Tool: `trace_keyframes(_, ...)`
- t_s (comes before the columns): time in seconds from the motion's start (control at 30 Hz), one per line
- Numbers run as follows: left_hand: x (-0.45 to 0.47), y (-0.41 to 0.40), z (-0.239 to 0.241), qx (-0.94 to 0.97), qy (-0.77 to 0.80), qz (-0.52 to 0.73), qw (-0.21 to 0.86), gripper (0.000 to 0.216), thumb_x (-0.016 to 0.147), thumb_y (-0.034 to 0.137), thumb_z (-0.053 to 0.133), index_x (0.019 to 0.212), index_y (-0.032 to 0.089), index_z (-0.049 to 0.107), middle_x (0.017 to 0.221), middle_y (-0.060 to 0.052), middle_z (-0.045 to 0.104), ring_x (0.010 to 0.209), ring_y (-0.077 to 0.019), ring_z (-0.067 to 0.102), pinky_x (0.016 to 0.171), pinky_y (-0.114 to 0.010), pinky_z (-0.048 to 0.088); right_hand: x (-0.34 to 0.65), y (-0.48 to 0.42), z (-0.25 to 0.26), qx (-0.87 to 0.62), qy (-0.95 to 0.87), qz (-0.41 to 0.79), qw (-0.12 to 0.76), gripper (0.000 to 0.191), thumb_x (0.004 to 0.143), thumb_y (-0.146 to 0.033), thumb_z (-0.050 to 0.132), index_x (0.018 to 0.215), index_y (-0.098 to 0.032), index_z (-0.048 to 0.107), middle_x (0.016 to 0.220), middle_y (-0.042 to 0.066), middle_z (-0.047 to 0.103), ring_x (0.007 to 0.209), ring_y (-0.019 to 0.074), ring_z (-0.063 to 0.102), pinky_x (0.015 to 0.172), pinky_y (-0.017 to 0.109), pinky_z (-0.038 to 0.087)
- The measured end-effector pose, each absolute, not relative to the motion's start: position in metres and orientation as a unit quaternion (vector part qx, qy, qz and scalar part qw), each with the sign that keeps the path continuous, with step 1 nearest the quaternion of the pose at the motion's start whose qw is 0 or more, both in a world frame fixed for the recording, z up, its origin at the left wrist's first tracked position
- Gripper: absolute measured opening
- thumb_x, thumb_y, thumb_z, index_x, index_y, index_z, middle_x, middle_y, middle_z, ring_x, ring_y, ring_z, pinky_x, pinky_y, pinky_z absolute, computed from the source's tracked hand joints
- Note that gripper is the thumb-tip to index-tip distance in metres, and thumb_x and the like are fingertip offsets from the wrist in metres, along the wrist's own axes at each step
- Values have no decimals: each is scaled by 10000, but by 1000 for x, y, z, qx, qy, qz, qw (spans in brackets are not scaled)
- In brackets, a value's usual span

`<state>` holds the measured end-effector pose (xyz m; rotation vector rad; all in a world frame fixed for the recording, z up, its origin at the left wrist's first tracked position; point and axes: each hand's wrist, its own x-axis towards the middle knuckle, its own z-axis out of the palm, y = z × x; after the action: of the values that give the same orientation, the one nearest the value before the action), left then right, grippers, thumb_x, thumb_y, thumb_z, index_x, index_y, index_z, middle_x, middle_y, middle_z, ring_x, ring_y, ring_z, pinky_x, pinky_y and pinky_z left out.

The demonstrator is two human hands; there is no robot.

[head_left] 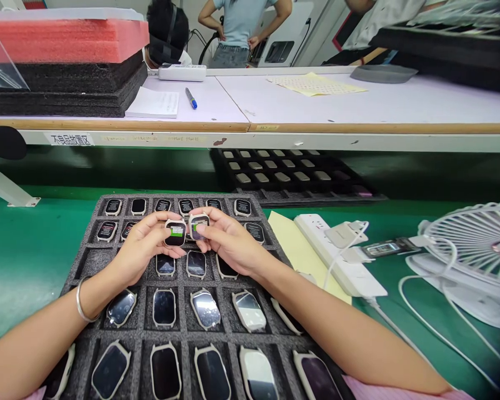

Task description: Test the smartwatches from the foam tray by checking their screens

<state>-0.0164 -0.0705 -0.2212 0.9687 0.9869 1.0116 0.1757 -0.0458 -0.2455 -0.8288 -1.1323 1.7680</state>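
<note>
My left hand [144,245] is closed around a small watch body [175,233] with a dark screen and a green-and-white sticker. My right hand [227,240] pinches a second watch body [198,225] of the same kind, held right beside the first. Both hands hover over a grey foam tray [92,259] on the green bench, its cells holding several watch bodies with dark glossy screens. A thin bangle sits on my left wrist.
A white power strip [316,233] with plugs and cables lies right of the tray on a yellow sheet [291,244]. A white desk fan [475,250] stands far right. A second tray [283,172] sits under the shelf. Foam sheets, paper, a pen and people are behind.
</note>
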Motion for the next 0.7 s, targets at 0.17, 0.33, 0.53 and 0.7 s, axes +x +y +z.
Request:
trace_keyframes(0.17, -16, -72, -220, 430, 436, 443, 655, 269, 761, 226, 691, 1025, 187, 659, 848, 8, 701, 619, -177, 741, 646, -301, 598, 175, -46, -246, -339, -470, 694, 427, 336, 761, -320, 787, 1025, -210, 612, 754, -47, 609, 518, 69, 495, 521, 249, 389)
trace_keyframes(0.33, -16, -72, -219, 431, 435, 444, 655, 281, 744, 195, 697, 1021, 182, 652, 876, -6, 719, 618, -167, 736, 650, -302, 599, 175, -48, -243, -339, -481, 682, 434, 341, 743, -254, 772, 1038, -218, 605, 768, -50, 590, 541, 78, 497, 541, 261, 402)
trace_keyframes(0.53, -16, -71, -221, 434, 440, 446, 647, 282, 758, 198, 686, 1036, 183, 645, 850, 1, 707, 606, -166, 733, 642, -300, 600, 176, -49, -243, -326, -495, 681, 429, 365, 737, -153, 713, 1076, -220, 597, 798, -47, 590, 571, 78, 523, 581, 264, 416)
trace_keyframes(0.7, -18, -71, -220, 433, 435, 449, 649, 279, 756, 205, 682, 1031, 177, 645, 853, 0, 706, 599, -163, 729, 638, -297, 596, 177, -48, -245, -328, -490, 693, 416, 328, 784, -215, 709, 1094, -219, 604, 790, -33, 614, 588, 97, 566, 585, 267, 419)
